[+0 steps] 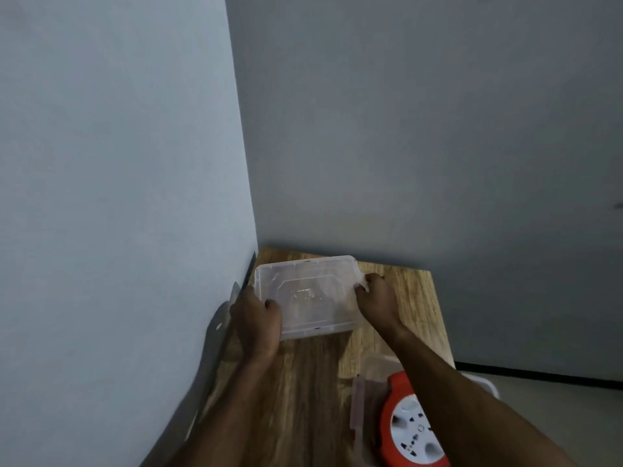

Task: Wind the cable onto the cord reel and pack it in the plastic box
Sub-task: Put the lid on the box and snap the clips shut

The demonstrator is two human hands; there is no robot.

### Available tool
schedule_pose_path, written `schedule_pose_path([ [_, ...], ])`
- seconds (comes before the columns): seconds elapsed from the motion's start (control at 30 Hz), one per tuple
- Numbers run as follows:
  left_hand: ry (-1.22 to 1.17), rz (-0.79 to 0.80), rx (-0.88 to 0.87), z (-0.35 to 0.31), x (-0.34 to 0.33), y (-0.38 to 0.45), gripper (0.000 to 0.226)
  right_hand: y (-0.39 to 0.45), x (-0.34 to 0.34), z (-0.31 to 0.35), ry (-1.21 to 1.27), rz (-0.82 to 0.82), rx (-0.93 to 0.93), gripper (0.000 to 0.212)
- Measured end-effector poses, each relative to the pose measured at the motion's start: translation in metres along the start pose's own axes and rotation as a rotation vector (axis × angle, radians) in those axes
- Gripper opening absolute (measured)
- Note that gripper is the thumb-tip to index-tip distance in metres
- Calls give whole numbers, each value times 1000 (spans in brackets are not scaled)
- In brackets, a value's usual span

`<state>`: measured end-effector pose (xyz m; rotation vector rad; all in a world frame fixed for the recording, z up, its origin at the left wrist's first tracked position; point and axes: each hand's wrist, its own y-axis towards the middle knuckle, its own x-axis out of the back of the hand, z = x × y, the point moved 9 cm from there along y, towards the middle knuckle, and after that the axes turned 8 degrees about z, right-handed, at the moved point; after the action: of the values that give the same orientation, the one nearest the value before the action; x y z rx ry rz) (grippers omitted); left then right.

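We see a wooden worktop that stands in the corner of two grey walls. At its far left corner there is a clear plastic lid, and both hands have hold of it. The left hand is closed around the left side of the lid, near the lid's near left corner, with the thumb on top of the plastic. The right hand is closed on the right edge of the lid, near the lid's far right corner; its fingers curl over the rim. We cannot tell whether the lid lies flat on the worktop or is a little lifted, because the plastic is transparent and the picture is somewhat blurred.

The cord reel is at the near right corner of the worktop. It is red, with a white face that carries sockets, and it sits inside the clear plastic box. The right forearm crosses over the box and hides a part of it. The cable on the reel is not visible from this view. The box and the lid are well apart from each other, with bare wood between them.
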<state>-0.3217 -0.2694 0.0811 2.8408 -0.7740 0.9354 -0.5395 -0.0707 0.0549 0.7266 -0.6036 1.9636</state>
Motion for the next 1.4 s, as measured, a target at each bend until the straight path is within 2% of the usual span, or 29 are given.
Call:
schedule_pose_path([
  [0.33, -96, 142, -147, -51, -18, -94, 28, -102, 101, -61, 0, -150, -65, 14],
  [0.5, -78, 207, -211, -58, -44, -145, 19, -156, 142, -102, 9, -235, -144, 25],
  [0.57, -55, 216, -221, -58, -50, -160, 18, -173, 151, -112, 3, -253, -144, 18],
  [0.63, -27, 231, -234, -57, -56, -176, 23, -191, 156, -126, 2, -266, -154, 12],
  [0.77, 14, 251, -258, -48, -61, -201, 39, -222, 161, -147, -11, -291, -179, 14],
  [0.93, 95, 270, -272, -34, -64, -217, 44, -249, 158, -157, -46, -283, -198, 19],
  [1.17, 148, 283, -262, -35, -64, -222, 38, -247, 143, -170, -12, -215, -234, 17],
  [1.4, 38, 326, -188, -26, -70, -218, 32, -245, 137, -171, 45, -185, -234, 21],
])
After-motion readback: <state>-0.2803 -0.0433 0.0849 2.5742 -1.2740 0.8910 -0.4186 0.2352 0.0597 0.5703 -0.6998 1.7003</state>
